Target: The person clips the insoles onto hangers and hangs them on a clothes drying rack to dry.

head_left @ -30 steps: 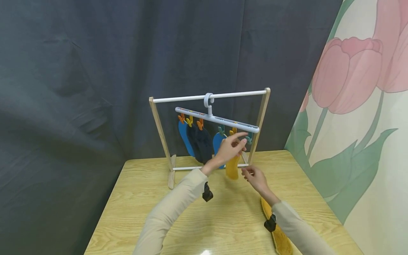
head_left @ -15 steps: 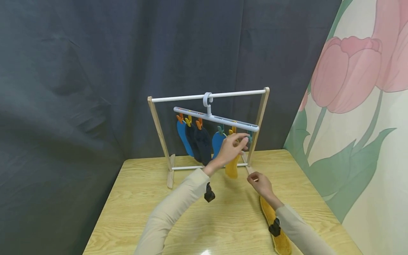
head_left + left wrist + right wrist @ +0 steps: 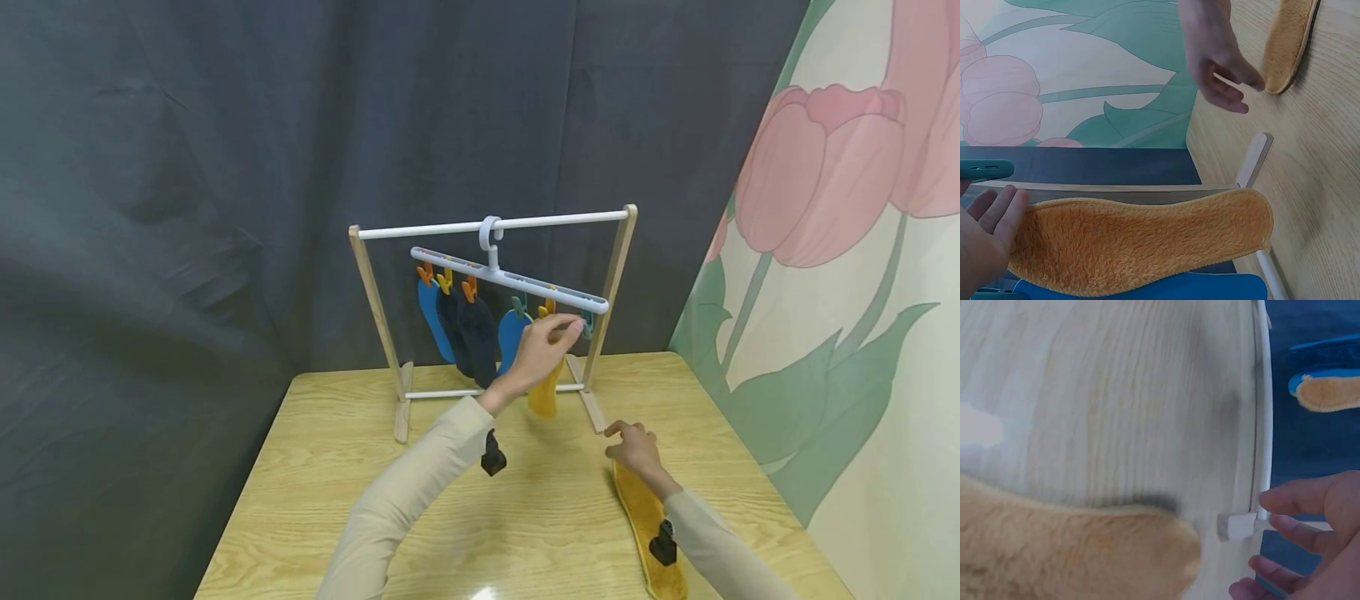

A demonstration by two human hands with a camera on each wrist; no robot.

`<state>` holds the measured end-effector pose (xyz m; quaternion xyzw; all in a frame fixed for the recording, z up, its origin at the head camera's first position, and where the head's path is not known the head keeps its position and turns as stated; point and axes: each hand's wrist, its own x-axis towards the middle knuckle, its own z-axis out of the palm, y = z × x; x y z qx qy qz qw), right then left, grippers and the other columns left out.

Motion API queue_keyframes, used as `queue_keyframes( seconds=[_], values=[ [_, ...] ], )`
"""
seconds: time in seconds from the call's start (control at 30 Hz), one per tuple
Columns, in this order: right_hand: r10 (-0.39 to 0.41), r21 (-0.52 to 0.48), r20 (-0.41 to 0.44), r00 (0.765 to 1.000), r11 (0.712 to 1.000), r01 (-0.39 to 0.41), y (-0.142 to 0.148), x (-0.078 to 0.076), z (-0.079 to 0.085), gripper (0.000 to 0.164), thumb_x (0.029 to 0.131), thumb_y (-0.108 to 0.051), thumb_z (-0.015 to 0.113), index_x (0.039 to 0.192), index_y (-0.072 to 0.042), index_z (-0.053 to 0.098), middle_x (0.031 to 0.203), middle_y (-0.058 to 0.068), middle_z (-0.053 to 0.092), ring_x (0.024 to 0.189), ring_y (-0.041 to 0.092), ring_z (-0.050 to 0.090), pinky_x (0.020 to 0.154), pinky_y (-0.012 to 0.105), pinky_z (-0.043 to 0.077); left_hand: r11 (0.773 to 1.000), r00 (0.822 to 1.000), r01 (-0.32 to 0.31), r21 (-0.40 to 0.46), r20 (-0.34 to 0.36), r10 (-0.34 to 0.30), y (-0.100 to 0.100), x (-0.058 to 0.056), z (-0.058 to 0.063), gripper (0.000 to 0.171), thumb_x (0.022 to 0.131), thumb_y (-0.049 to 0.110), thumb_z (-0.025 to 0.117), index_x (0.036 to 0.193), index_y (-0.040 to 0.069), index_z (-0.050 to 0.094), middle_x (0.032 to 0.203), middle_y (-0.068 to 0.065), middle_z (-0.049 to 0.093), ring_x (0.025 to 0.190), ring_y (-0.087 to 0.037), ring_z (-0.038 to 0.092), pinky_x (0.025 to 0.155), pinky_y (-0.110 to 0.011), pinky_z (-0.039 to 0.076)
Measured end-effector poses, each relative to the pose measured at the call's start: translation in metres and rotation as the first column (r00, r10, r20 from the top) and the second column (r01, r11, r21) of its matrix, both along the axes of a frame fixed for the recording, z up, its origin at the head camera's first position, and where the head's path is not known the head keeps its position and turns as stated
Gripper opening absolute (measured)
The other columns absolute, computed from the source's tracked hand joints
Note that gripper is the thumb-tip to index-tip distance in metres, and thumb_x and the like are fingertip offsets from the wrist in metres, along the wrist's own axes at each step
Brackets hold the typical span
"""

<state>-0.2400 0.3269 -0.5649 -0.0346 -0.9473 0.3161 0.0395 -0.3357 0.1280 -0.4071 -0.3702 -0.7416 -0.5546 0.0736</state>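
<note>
In the head view my left hand (image 3: 542, 354) is raised to the right end of a light-blue hanger (image 3: 525, 286), pinching the teal clothespin (image 3: 588, 323) there. Beside that hand hangs a fuzzy yellow insole (image 3: 1141, 240), with a yellow clothespin (image 3: 547, 307) at its top. My right hand (image 3: 636, 450) is low over the table, fingers parted and holding nothing. Just under it, a second yellow insole (image 3: 643, 521) lies flat on the wood. The right wrist view shows that insole's rounded end (image 3: 1166, 550) apart from the fingers.
The hanger hooks onto a rack's white top rod (image 3: 420, 232). Farther left on it, clothespins hold a blue insole (image 3: 433, 317) and dark insoles (image 3: 477, 342); another blue insole (image 3: 512, 337) hangs right of centre. A dark curtain (image 3: 225, 208) stands behind the table (image 3: 315, 517).
My right hand has moved down and right, from below the hanging yellow insole to the far end of the one on the table. The left hand has stayed at the teal clothespin.
</note>
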Motion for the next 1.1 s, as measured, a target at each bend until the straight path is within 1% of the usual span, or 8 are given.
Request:
queue_keyframes(
  seconds=[0.1,0.2,0.37,0.53,0.63,0.8,0.97,1.1],
  values=[
    [-0.014,0.008,0.066,0.998,1.000,0.014,0.005,0.004,-0.004,0.039,0.077,-0.004,0.068,0.112,0.010,0.061,0.111,0.042,0.050,0.106,0.064,0.040,0.084,0.066,0.039,1.000,1.000,0.002,0.005,-0.007,-0.002,0.000,0.000,0.000,0.029,0.103,0.023,0.056,0.123,0.005,0.068,0.121,-0.009,0.068,0.103,-0.015,0.069,0.085,-0.021,0.053],
    [-0.028,0.005,0.124,0.992,1.000,0.028,0.010,0.007,-0.008,0.044,0.077,-0.005,0.068,0.117,0.011,0.057,0.114,0.045,0.045,0.105,0.067,0.037,0.079,0.064,0.043,1.000,1.000,0.009,0.015,-0.005,-0.009,0.000,0.000,0.001,0.029,0.103,0.022,0.057,0.123,0.005,0.067,0.121,-0.010,0.068,0.103,-0.016,0.069,0.085,-0.021,0.053],
    [-0.060,-0.008,0.186,0.981,0.998,0.062,0.016,0.013,-0.017,0.054,0.075,-0.005,0.066,0.125,0.010,0.050,0.118,0.045,0.039,0.105,0.065,0.037,0.076,0.062,0.044,1.000,1.000,0.011,0.024,-0.003,-0.011,0.001,-0.002,-0.001,0.029,0.103,0.021,0.057,0.123,0.003,0.067,0.121,-0.010,0.068,0.103,-0.017,0.069,0.085,-0.022,0.053],
    [-0.071,-0.018,0.236,0.969,0.997,0.078,0.018,0.016,-0.025,0.062,0.074,-0.005,0.065,0.132,0.009,0.044,0.121,0.045,0.036,0.108,0.066,0.035,0.078,0.067,0.041,0.999,1.000,0.017,0.047,0.004,-0.017,0.003,-0.004,-0.002,0.029,0.101,0.018,0.059,0.121,-0.003,0.066,0.120,-0.015,0.068,0.103,-0.022,0.069,0.085,-0.022,0.054],
    [-0.076,-0.013,0.271,0.960,0.996,0.083,0.017,0.019,-0.026,0.062,0.078,-0.005,0.064,0.134,0.008,0.042,0.124,0.044,0.035,0.111,0.066,0.033,0.078,0.069,0.040,0.998,1.000,0.012,0.062,-0.016,-0.011,0.004,-0.006,-0.002,0.026,0.100,0.016,0.061,0.116,-0.004,0.068,0.120,-0.016,0.067,0.101,-0.022,0.070,0.085,-0.020,0.053],
    [-0.093,0.010,0.290,0.953,0.995,0.095,0.014,0.020,-0.025,0.059,0.083,-0.007,0.067,0.134,0.007,0.042,0.125,0.043,0.035,0.112,0.066,0.032,0.078,0.071,0.039,0.997,0.999,0.000,0.077,-0.048,0.004,0.006,-0.007,-0.003,0.020,0.099,0.014,0.063,0.107,-0.003,0.070,0.122,-0.015,0.067,0.100,-0.021,0.070,0.084,-0.018,0.053],
    [-0.112,0.025,0.301,0.947,0.994,0.109,0.013,0.021,-0.023,0.061,0.084,-0.008,0.069,0.137,0.006,0.040,0.129,0.042,0.032,0.110,0.066,0.032,0.076,0.071,0.039,0.995,0.999,0.035,0.098,-0.039,-0.031,0.006,-0.008,-0.003,0.017,0.099,0.011,0.063,0.101,-0.004,0.069,0.126,-0.020,0.064,0.104,-0.025,0.069,0.087,-0.019,0.052],
    [-0.117,0.035,0.300,0.947,0.993,0.112,0.012,0.022,-0.025,0.066,0.084,-0.012,0.072,0.139,0.004,0.039,0.133,0.040,0.031,0.110,0.068,0.032,0.078,0.075,0.038,0.994,0.999,0.037,0.105,-0.031,-0.034,0.006,-0.007,-0.003,0.015,0.098,0.010,0.063,0.097,-0.004,0.068,0.124,-0.023,0.064,0.105,-0.026,0.068,0.087,-0.020,0.052]
  ],
)
